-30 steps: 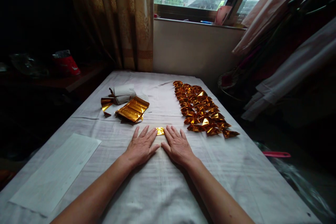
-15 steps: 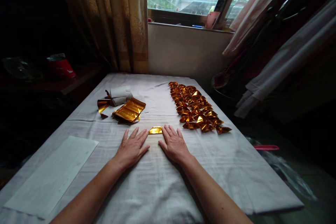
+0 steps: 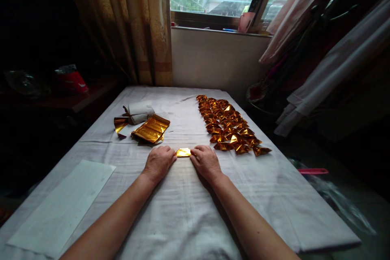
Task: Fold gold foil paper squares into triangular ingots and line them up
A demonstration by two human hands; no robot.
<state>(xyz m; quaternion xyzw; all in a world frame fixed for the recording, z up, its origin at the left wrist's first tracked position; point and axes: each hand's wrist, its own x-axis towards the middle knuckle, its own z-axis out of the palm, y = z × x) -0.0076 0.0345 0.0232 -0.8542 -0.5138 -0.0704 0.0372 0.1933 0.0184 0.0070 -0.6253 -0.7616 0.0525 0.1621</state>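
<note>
A small folded piece of gold foil paper (image 3: 183, 152) lies flat on the white cloth between my two hands. My left hand (image 3: 160, 162) has its fingers curled, with thumb and fingertips pinching the left end of the foil. At the right end, my right hand (image 3: 206, 162) grips it the same way, fingers bent under. Both ends of the foil are hidden by the fingers. Beyond my left hand rests a stack of gold foil sheets (image 3: 152, 128). Past my right hand stand rows of folded gold foil pieces (image 3: 228, 124), pointed at their ends.
A white paper sheet (image 3: 65, 207) lies at the left on the cloth-covered table (image 3: 258, 211). Behind the foil stack are a white paper roll (image 3: 140, 109) and a curled foil strip (image 3: 121, 125). Clothes (image 3: 319, 77) hang at the right, a curtain (image 3: 146, 28) at the back left.
Both hands have gone from lying flat with fingers stretched to curled, now pinching the two ends of the folded foil paper. The view has shifted slightly.
</note>
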